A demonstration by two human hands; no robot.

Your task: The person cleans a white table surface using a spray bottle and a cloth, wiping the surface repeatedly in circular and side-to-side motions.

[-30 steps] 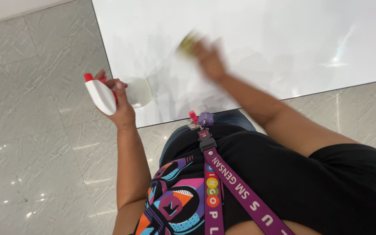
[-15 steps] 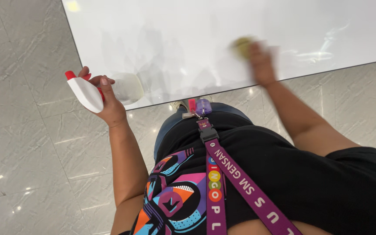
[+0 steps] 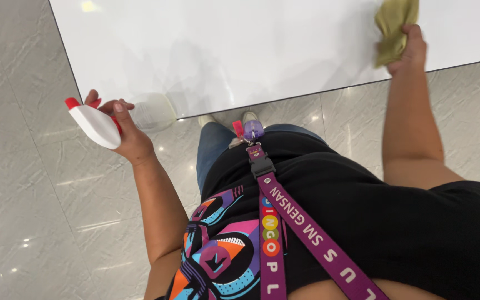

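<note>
My left hand (image 3: 124, 132) grips a spray bottle (image 3: 112, 119) with a white head, red nozzle and clear body, held level over the near left edge of a glossy white table (image 3: 240, 50). My right hand (image 3: 409, 49) clutches a crumpled olive-green cloth (image 3: 394, 25) and presses it on the table top at the far right, close to the near edge. Both arms reach out from my black printed shirt.
A grey marble tile floor (image 3: 23, 183) surrounds the table. A purple lanyard (image 3: 301, 222) with a small purple and red charm hangs from my neck. My jeans and shoe tips (image 3: 226, 118) show just under the table's near edge.
My right hand has swept the cloth across the table from the left-middle to the far right. The left hand with the spray bottle has stayed by the table's near left edge.
</note>
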